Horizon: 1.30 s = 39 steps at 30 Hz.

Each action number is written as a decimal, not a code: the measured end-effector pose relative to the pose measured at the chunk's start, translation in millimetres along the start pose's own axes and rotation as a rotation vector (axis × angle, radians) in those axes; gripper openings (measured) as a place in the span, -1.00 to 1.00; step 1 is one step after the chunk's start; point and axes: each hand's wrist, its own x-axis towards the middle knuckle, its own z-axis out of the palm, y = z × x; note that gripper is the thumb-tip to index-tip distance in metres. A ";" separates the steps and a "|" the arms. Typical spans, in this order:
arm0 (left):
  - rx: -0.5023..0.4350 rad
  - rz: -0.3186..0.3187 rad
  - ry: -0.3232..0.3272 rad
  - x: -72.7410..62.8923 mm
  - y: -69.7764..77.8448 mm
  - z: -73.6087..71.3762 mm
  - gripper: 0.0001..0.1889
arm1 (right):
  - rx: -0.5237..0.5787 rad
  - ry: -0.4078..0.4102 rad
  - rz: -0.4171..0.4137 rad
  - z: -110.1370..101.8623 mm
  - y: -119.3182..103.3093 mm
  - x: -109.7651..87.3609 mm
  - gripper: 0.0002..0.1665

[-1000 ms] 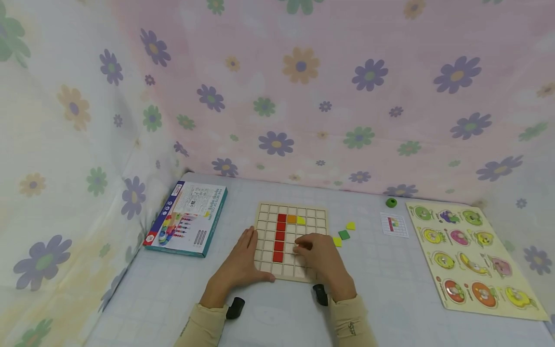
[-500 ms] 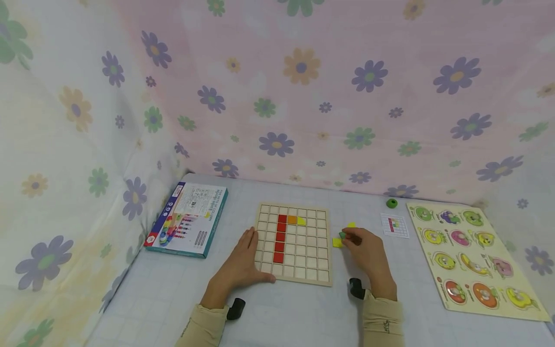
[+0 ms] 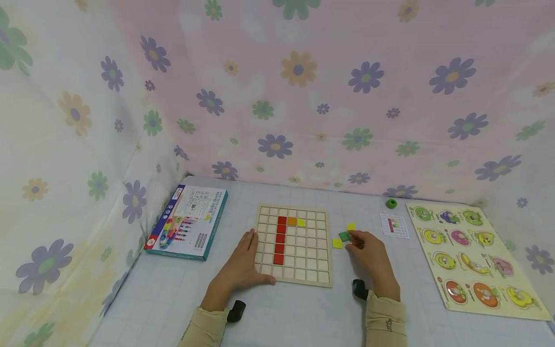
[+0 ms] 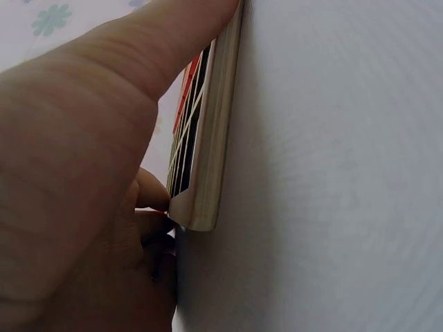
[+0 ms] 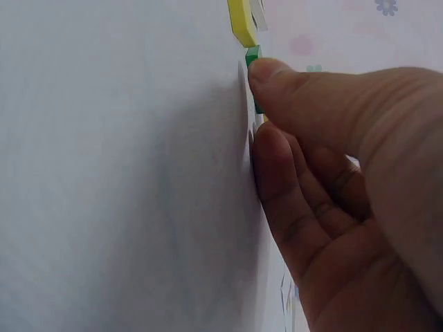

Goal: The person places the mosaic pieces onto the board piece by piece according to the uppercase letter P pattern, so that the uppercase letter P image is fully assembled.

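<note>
The wooden grid board point(image 3: 312, 263) lies flat, with a column of red square tiles point(image 3: 279, 248), an orange tile point(image 3: 292, 221) and a yellow tile point(image 3: 301, 222) set in its cells. Along its left side and lower-left corner rests my left hand point(image 3: 237, 270), fingers straight and thumb spread at the near edge; the left wrist view shows the board's edge against the thumb. At the right of the board, my right hand point(image 3: 368, 253) has curled thumb and fingers at the green tile point(image 3: 344, 236). The right wrist view shows the thumb tip over the green tile point(image 5: 254, 52). Contact behind the thumb is hidden.
Two loose yellow tiles lie by the green one, the nearer yellow tile point(image 3: 336, 244) on its left. Farther right are a pattern card point(image 3: 402, 227), a green bead point(image 3: 391, 204) and a fruit puzzle board point(image 3: 427, 260). A toy box point(image 3: 204, 193) lies at the left.
My right hand has left the board's lower middle and moved right to the green tile. Over the last half second it has shifted only slightly right. The left hand stays at the board's edge.
</note>
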 end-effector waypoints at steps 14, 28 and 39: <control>0.005 -0.014 -0.008 0.1 0.3 0.2 0.47 | 0.014 -0.006 0.094 3.2 -3.2 1.7 -0.49; 0.015 -0.004 -0.001 2.3 -1.1 0.1 0.47 | 0.022 0.025 0.026 6.1 3.9 7.3 -0.47; -0.008 0.000 -0.015 -0.3 -0.6 -0.8 0.48 | -0.070 -0.037 -0.144 -1.3 9.7 15.8 -0.54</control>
